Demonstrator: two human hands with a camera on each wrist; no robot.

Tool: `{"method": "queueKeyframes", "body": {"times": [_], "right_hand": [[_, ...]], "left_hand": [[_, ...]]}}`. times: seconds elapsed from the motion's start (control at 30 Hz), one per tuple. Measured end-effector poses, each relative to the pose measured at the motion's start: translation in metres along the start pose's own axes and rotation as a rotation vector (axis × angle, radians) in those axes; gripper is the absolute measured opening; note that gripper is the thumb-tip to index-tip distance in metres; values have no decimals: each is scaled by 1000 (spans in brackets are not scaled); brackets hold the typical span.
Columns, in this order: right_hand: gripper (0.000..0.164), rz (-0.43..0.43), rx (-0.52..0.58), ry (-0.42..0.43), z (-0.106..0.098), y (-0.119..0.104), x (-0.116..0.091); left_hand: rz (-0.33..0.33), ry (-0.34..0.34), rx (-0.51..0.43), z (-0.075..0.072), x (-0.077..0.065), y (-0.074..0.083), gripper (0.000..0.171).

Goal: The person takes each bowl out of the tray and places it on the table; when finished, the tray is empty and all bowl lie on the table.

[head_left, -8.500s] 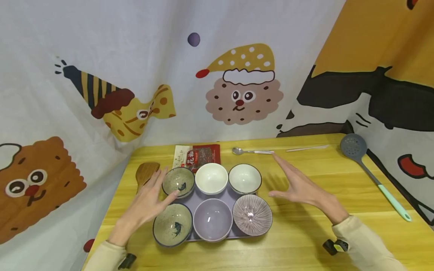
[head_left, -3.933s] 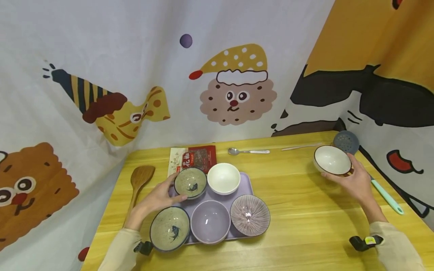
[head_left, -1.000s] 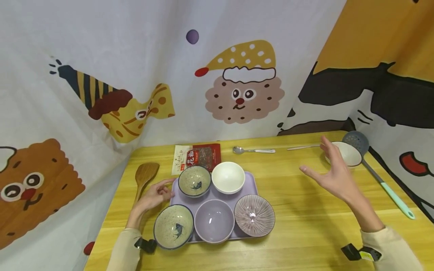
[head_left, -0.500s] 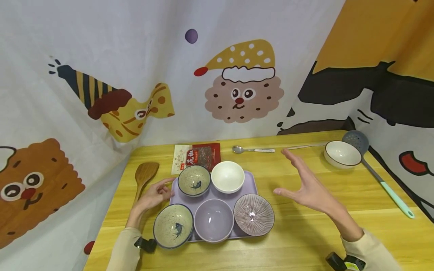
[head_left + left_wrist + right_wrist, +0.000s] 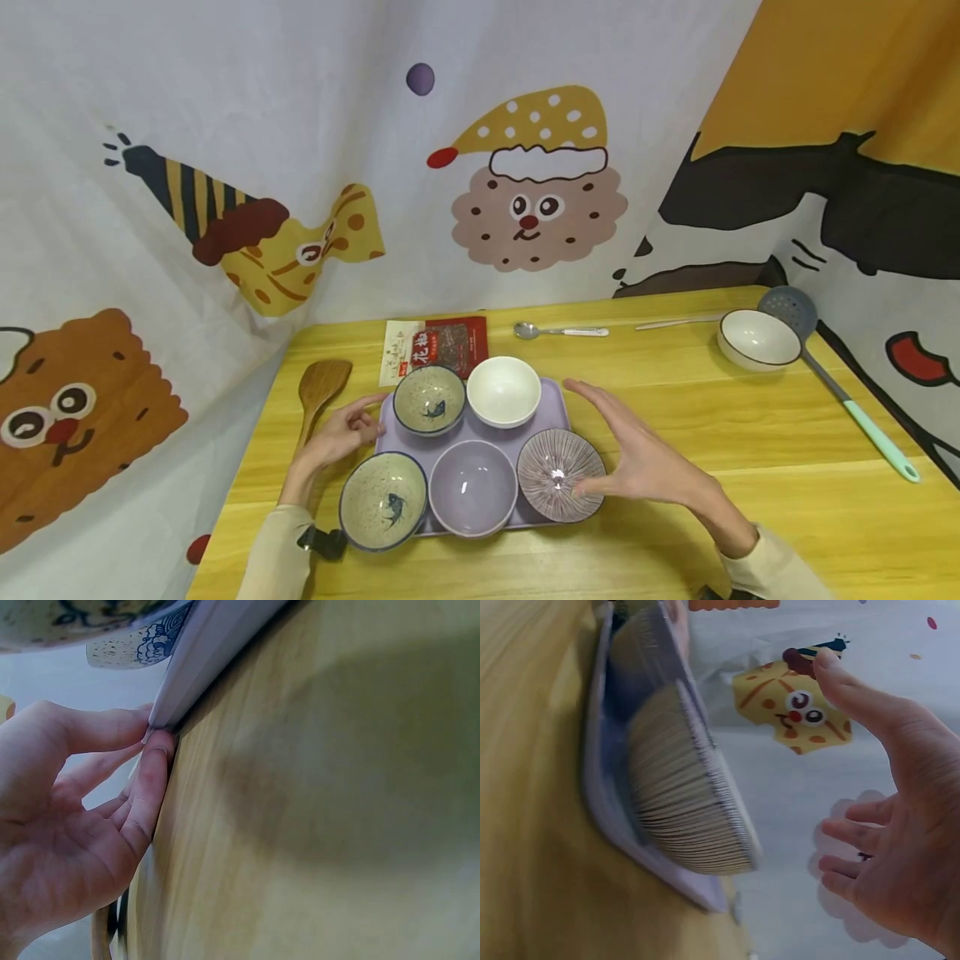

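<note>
My left hand (image 5: 341,433) pinches the left edge of the lilac tray (image 5: 555,407) between thumb and fingers, as the left wrist view shows up close. My right hand (image 5: 645,462) has its thumb and fingers spread at the striped bowl (image 5: 551,462), the thumb overlapping its rim in the head view; a gap shows in the right wrist view. Also on the tray are a small fish-patterned bowl (image 5: 429,400), a white bowl (image 5: 504,392), a larger fish-patterned bowl (image 5: 378,500) and a purple bowl (image 5: 474,487).
A brown-rimmed white bowl (image 5: 759,340) stands at the right beside a grey skimmer (image 5: 787,310) with a mint handle. Along the back lie a spice packet (image 5: 450,343), a spoon (image 5: 527,331) and a thin pale utensil (image 5: 671,322). A wooden spatula (image 5: 324,382) lies left.
The brown-rimmed bowl was carried from the tray to the right and let go; my right hand came back left. The small fish-patterned and white bowls shifted right; my left hand now pinches the tray.
</note>
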State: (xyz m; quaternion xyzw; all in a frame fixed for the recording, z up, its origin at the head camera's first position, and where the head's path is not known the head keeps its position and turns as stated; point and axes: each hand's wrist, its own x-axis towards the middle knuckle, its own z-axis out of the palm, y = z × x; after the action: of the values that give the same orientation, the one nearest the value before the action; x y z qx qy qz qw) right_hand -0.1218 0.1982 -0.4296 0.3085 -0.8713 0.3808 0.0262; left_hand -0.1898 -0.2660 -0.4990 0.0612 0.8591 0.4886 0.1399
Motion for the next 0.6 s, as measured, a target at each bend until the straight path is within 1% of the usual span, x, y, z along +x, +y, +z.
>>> {"method": "queueKeyframes", "body": {"times": [0.17,0.27,0.43,0.5,0.6], "right_hand": [[130,-9,-35,-42,15,5,-4],[134,-12,-4,-75,21,8,-8],[138,10,47,-144,29,14,-16],[139,18,53,-155,31,17,-18],[142,16,59,-154,34,20,-21]], "left_hand": [[16,-8,-15,0,-2,3,62],[9,-6,-26,0,-2,4,62],[15,-12,-25,0,-2,3,61],[17,-13,-13,1,-1,2,61],[14,-7,7,1,-2,6,60]]}}
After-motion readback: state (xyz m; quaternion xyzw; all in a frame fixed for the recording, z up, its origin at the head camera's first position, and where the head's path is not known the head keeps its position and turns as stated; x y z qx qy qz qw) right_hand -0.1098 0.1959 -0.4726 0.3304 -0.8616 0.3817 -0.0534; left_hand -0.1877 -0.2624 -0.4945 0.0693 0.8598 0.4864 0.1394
